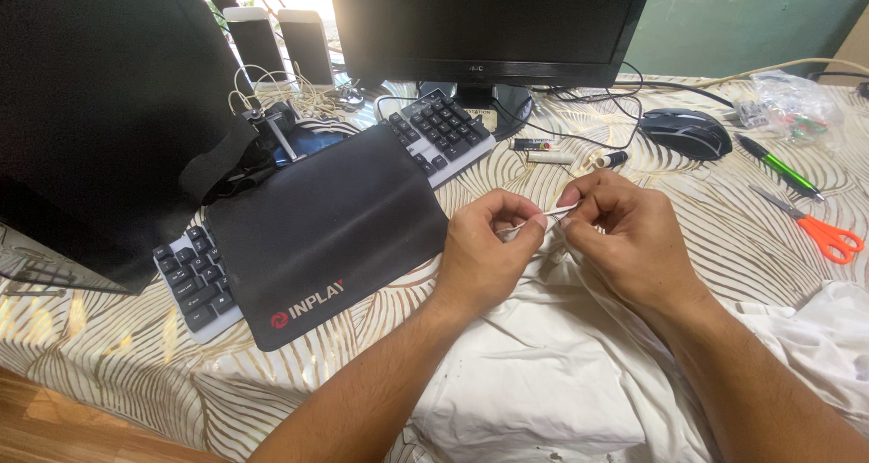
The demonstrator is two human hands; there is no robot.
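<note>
Both hands work at mid-table over the white cloth [543,372]. The left hand [484,255] and right hand [625,237] each pinch shut on one end of a thin white strip [543,217], stretched between them above the cloth's top edge. Keeping it taut needs even pull. Keyboard [434,133] and black pad [326,228] lie left; scissors [819,232], pen [778,166] and mouse [685,133] lie toward the right edge, well apart.

A thin white strip [543,219] is stretching level between the fingertips, just in front of the keyboard [441,133]. Below it, white cloth [543,372] is lying crumpled and bunching up toward the strip.
</note>
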